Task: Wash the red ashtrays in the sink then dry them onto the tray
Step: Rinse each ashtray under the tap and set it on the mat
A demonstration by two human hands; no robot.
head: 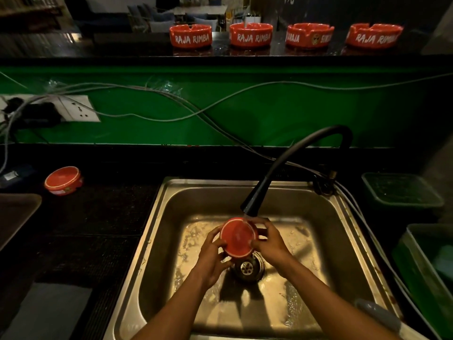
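A red ashtray [238, 236] is held bottom-up over the steel sink [161, 217], just under the black faucet spout [252, 204]. My left hand [212, 251] grips its left edge and my right hand [269, 241] grips its right edge. Below it lies the drain [247, 267]. Another red ashtray [63, 180] lies upside down on the dark counter at the left. Several red ashtrays marked RAJA RIMBA [191, 36] stand in a row on the high bar ledge at the back. A dark tray [17, 214] shows at the left edge.
Grey cables [171, 104] hang across the green wall, with a socket plate [73, 109] at the left. Green plastic tubs [402, 192] stand right of the sink. A grey object [377, 312] lies on the sink's near right rim.
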